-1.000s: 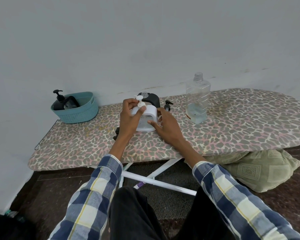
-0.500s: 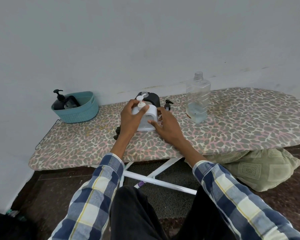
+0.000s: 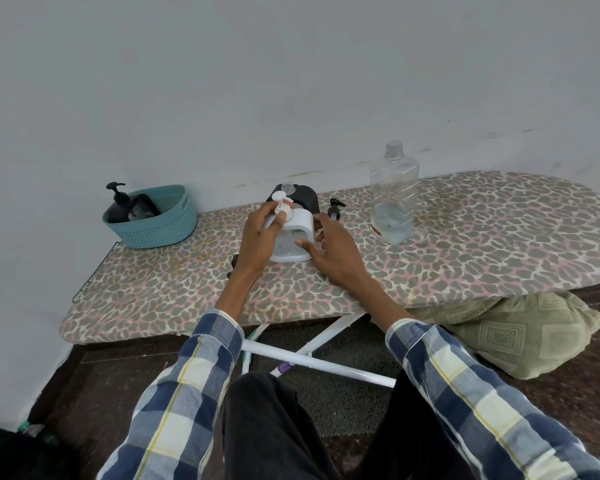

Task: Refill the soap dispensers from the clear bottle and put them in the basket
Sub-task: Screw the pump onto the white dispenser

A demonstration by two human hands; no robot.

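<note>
A: Which way does the white dispenser [image 3: 293,237] stand?

B: Upright on the leopard-print ironing board [image 3: 465,244], long axis vertical. Your left hand [image 3: 258,239] pinches its white pump [image 3: 280,201]; your right hand [image 3: 333,252] steadies the body, fingers [image 3: 300,242] curled on it.

A: How many dispensers?

B: Three: the white one, a black one [image 3: 300,199] just behind it, another black one [image 3: 118,207] in the woven teal basket [image 3: 156,221]. One loose black pump [image 3: 335,209] lies near. The ribbed clear bottle [image 3: 394,195] stands uncapped at right, liquid low.
</note>
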